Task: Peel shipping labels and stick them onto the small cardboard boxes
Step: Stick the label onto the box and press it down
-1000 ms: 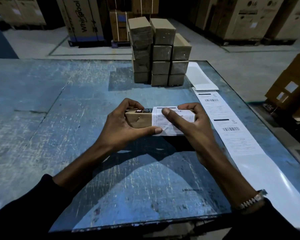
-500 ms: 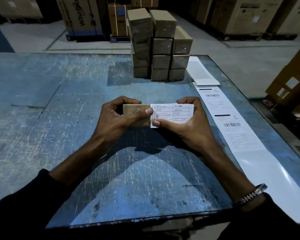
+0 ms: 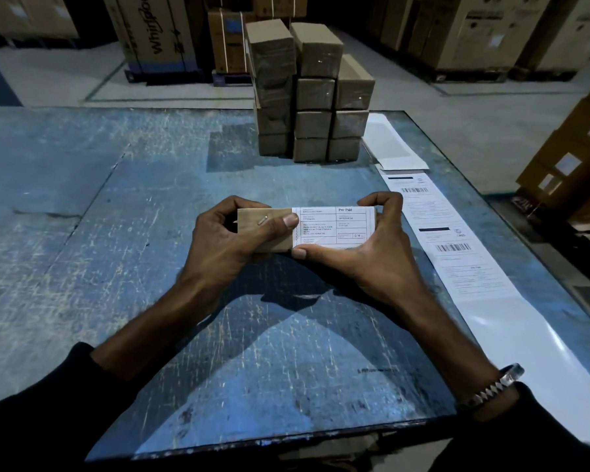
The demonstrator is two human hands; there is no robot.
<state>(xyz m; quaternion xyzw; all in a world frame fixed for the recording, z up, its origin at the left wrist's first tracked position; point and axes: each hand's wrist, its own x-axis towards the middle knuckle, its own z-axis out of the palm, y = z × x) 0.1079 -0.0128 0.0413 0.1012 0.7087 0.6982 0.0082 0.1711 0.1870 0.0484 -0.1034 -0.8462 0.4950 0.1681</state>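
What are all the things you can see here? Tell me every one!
small box: one, brown, held above the table in both hands
label: one, white, stuck on the held box's right part
stacked boxes: about eleven showing, brown, three columns at the table's far side
label strip: one, white with barcodes, along the table's right edge
loose backing sheet: one, white, right of the stack
table: one, scratched blue
big cartons: several, brown and white, on the floor behind
bracelet: one, silver, right wrist
left hand: grips the box's left end
right hand: grips the labelled right end
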